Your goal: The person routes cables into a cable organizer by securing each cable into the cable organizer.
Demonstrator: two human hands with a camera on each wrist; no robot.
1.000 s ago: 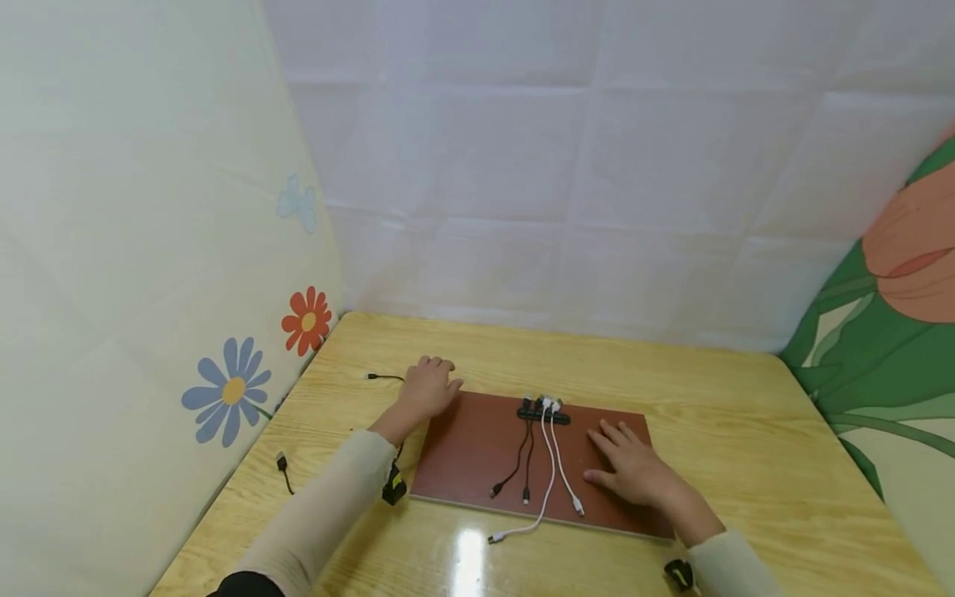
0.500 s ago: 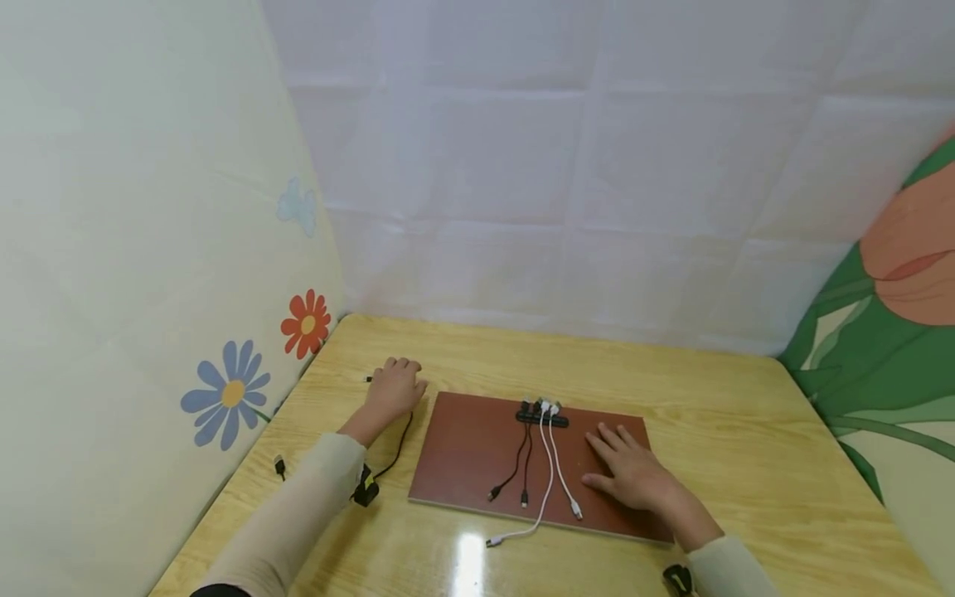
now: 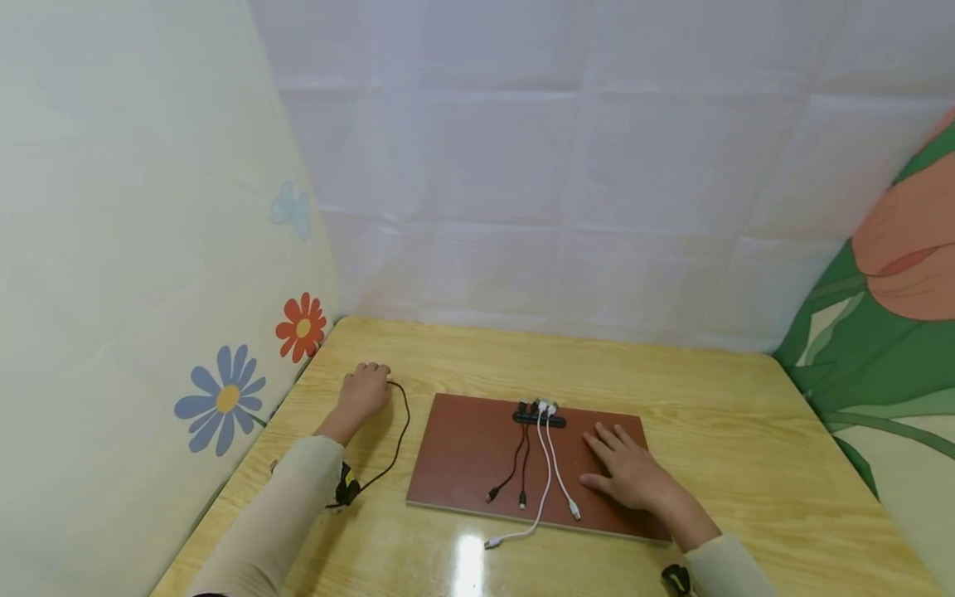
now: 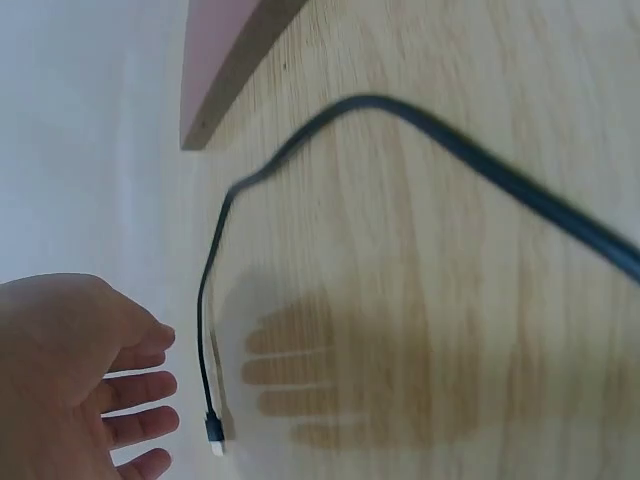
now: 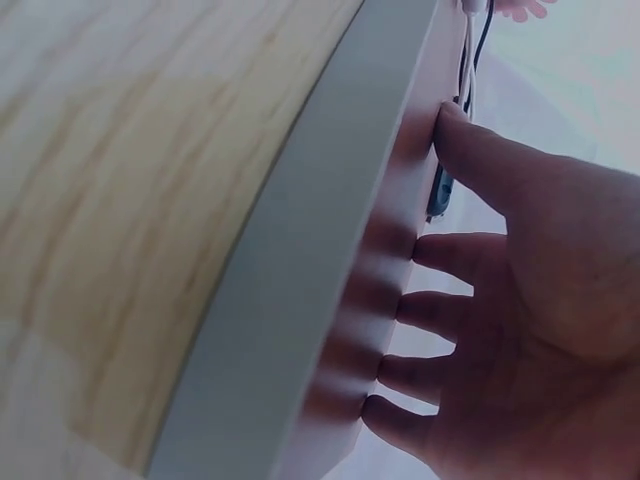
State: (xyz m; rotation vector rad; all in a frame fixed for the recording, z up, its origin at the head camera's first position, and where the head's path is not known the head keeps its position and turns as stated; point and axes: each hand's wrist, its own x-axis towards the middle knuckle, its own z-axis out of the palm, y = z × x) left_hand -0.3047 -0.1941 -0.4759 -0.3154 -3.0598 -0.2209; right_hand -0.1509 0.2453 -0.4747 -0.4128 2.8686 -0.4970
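Observation:
My left hand point(image 3: 363, 391) is over the far left of the table, fingers loosely bent and holding nothing. Close by its fingertips in the left wrist view is the small connector of a loose black USB cable point(image 4: 450, 140), with a visible gap between. On the reddish-brown board point(image 3: 462, 448) rests my right hand point(image 3: 630, 473), fingers spread, fingertips touching the surface. A black cable holder strip point(image 3: 559, 423) sits near the board's far edge. From it run two short black cables point(image 3: 515, 473) and two white cables point(image 3: 553, 464).
One white plug point(image 3: 494, 543) lies past the board's near edge on the wooden table point(image 3: 701, 390). At left, my sleeve point(image 3: 276, 514) covers part of the black cable. Fabric walls with printed flowers point(image 3: 227, 400) stand at the left, back and right.
My left hand has moved left, from the board's far left corner to above the loose black cable's far end. My right hand has stayed on the board.

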